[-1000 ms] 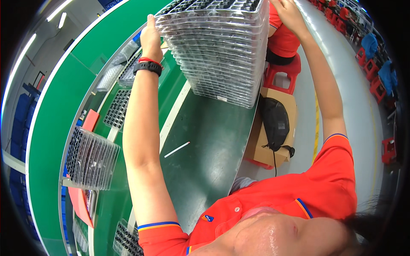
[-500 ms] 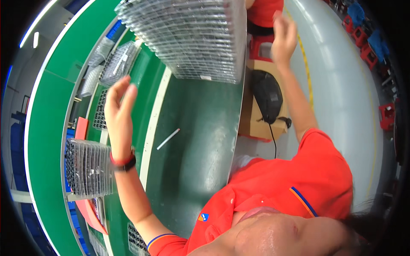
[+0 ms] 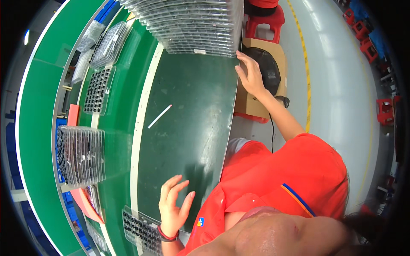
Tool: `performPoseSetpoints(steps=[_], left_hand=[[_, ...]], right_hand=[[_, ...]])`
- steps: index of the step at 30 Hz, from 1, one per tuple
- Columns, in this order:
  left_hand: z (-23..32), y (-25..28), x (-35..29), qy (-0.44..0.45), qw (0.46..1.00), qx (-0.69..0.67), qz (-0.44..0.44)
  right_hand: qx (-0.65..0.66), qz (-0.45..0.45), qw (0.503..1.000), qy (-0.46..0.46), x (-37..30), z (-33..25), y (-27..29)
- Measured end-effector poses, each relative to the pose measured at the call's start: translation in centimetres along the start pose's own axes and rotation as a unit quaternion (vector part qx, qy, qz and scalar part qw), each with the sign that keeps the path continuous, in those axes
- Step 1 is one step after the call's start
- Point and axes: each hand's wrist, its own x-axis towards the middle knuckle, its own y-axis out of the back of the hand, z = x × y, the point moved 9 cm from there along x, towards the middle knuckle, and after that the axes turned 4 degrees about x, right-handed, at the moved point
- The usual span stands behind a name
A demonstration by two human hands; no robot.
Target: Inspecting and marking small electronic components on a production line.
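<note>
My left hand (image 3: 174, 205) hovers over the near part of the dark green worktable (image 3: 188, 106), fingers spread and empty. Right beside its wrist lies a clear tray with rows of black parts (image 3: 141, 230). My right hand (image 3: 252, 77) is at the table's right edge, fingers apart, its fingertips by the lower corner of a tall stack of clear plastic trays (image 3: 196, 27); whether they touch it I cannot tell. A white pen-like stick (image 3: 160, 116) lies alone on the worktable.
Left of the table runs a green belt (image 3: 121, 115) bearing a short tray stack (image 3: 81, 155) and a tray of black parts (image 3: 99, 90). On the right, a black bag (image 3: 262, 68) rests on a cardboard box (image 3: 279, 55), near a red stool (image 3: 273, 21) and another person's red clothing (image 3: 265, 3).
My left hand has come back from over the belt toward my body. My right hand has lowered to the corner of the tall tray stack. The view has shifted slightly.
</note>
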Motion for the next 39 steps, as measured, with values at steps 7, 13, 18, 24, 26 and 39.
performPoseSetpoints(steps=[7,13,18,24,26,39], left_hand=[[-5.2,-3.1,-7.2,0.149,0.963,-0.194,0.113],[-7.3,-6.4,-9.1,0.18,0.932,-0.291,0.117],[-7.6,-6.5,-9.5,0.173,0.936,-0.275,0.136],[-8.5,-7.3,-10.1,0.167,0.918,-0.336,0.13],[-8.6,-7.5,-10.4,0.179,0.911,-0.35,0.129],[-8.9,-7.8,-10.3,0.174,0.878,-0.429,0.122]], right_hand=[[-0.052,0.028,0.998,0.002,1.1,-0.4,-0.3],[-0.065,0.044,0.997,0.024,1.1,-0.9,-0.3],[-0.12,0.019,0.992,0.017,1.4,-0.5,-0.3],[-0.197,0.026,0.977,0.079,2.5,-2.8,1.1],[-0.198,0.012,0.976,0.092,2.7,-3.1,1.2],[-0.106,0.059,0.986,0.118,4.9,-5.1,2.4]])
